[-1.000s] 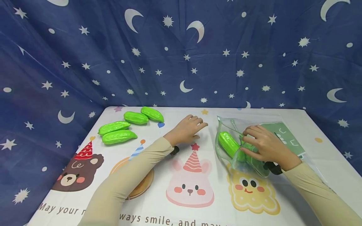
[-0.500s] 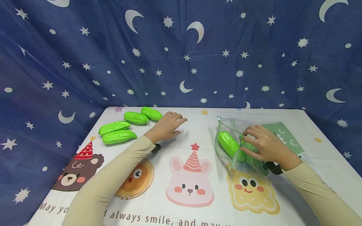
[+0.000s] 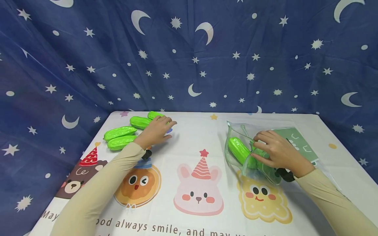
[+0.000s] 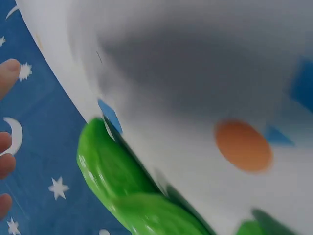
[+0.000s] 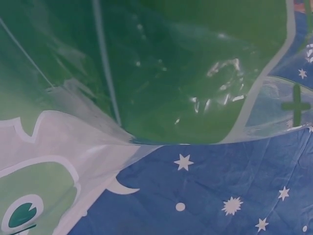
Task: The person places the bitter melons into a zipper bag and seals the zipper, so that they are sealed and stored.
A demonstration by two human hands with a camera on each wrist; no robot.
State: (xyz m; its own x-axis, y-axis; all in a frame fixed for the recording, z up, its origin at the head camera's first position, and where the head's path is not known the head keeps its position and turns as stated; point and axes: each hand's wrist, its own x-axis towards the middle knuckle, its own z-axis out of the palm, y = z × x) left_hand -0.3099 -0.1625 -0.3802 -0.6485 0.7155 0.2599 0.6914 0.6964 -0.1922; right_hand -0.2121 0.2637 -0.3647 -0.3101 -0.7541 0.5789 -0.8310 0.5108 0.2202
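Note:
My left hand [image 3: 156,131] hovers over the back pair of glossy, bright green, cucumber-shaped vegetables, fingers loosely spread and holding nothing. It partly covers the rearmost vegetable [image 3: 154,114] and the one beside it [image 3: 138,122]. In the left wrist view a green vegetable [image 4: 110,161] lies below, with fingertips [image 4: 7,76] at the left edge. At the right, my right hand [image 3: 273,147] pinches the mouth of a clear plastic zip bag [image 3: 235,129], keeping it spread toward the left. A green vegetable [image 3: 237,149] lies inside the bag. Bag film with green print [image 5: 195,98] fills much of the right wrist view.
Two more green vegetables lie side by side at the table's left, a rear one [image 3: 118,132] and a front one [image 3: 118,143]. A white cloth [image 3: 198,196] with printed cartoon animals covers the table. Behind hangs a dark blue curtain [image 3: 165,59] with moons and stars.
My left hand has moved left from mid-table to the back pair of green vegetables. The right hand and the bag have stayed in place.

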